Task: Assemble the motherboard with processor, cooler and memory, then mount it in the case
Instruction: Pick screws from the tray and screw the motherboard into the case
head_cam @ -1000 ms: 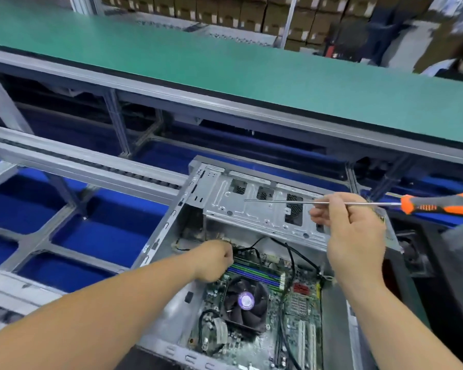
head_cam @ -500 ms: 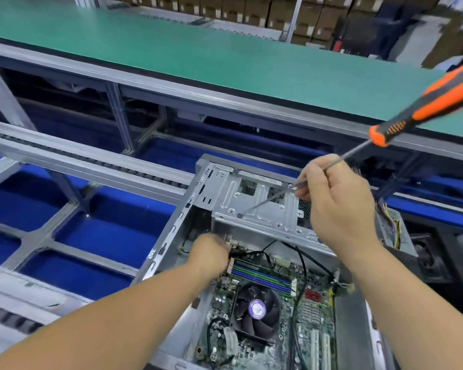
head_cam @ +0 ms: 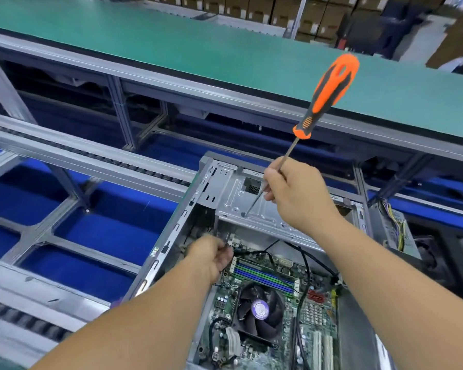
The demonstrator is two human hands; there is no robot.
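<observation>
One screwdriver (head_cam: 322, 102), one fan (head_cam: 259, 311), one case (head_cam: 171, 236), two hands.

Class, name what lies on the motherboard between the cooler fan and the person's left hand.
In the head view, the memory slots, striped blue and green, lie between the cooler fan and the left hand.

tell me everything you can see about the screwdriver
The screwdriver has a chunky orange and black handle, seemingly rubbery plastic, with an oval hole near its end, and a long thin metal shaft. It is tilted, handle up and to the right, tip down-left on or just above the grey metal drive cage of the case. The right hand pinches the shaft partway down; nothing touches the handle.
</observation>
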